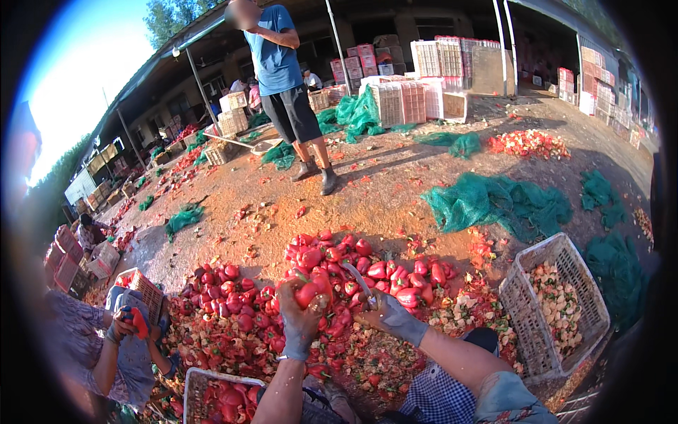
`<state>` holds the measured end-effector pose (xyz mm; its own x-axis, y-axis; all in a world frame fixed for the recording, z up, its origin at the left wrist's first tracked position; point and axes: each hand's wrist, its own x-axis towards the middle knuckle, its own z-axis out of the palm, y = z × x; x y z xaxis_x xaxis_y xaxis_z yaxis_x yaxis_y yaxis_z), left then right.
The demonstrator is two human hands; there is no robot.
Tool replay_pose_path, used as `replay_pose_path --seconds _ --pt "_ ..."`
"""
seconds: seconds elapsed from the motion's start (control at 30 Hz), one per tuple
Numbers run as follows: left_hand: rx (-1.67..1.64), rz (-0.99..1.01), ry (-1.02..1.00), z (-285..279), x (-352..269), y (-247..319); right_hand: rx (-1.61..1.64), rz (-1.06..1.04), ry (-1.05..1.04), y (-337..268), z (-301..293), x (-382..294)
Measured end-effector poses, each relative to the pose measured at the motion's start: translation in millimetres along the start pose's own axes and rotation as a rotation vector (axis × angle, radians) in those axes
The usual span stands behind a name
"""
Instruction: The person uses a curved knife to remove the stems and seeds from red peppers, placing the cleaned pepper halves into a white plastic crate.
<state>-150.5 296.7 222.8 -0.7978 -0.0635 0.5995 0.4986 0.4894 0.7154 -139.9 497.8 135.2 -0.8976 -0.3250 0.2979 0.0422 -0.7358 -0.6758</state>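
Note:
My left hand (299,323), in a soiled grey glove, holds a red bell pepper (312,290) up in front of me, its green stem towards the top. Just to the right, my right hand (389,317), gloved too, grips the handle of a curved-blade knife (359,277); the blade points up and left, beside the pepper and apart from it. Beyond and below both hands lies a heap of whole red peppers (381,270). Pale cores and red scraps (381,350) cover the ground under my hands.
A plastic crate of pepper cores (511,312) stands right; a crate of red peppers (196,379) is at bottom left. A co-worker (127,339) sits left, holding a red pepper. Another person (280,63) stands ahead. Green netting (492,204) lies beyond the heap, stacked crates (413,100) farther back.

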Motion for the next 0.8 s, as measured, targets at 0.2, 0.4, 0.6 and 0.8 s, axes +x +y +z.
replay_pose_path --seconds 0.2,0.4,0.6,0.8 --pt "0.136 0.144 0.019 -0.9 1.3 8.0 -0.444 0.048 0.133 -11.2 12.8 0.9" --pt "0.086 0.108 0.027 0.9 1.3 8.8 -0.599 0.206 0.070 -34.7 34.8 -0.5" --pt "0.070 0.103 0.008 4.9 0.6 23.0 -0.518 0.040 0.016 -11.1 19.4 -3.4" --pt "0.068 0.121 0.026 4.0 1.1 21.5 -0.697 0.035 0.071 -20.2 42.6 -2.4"
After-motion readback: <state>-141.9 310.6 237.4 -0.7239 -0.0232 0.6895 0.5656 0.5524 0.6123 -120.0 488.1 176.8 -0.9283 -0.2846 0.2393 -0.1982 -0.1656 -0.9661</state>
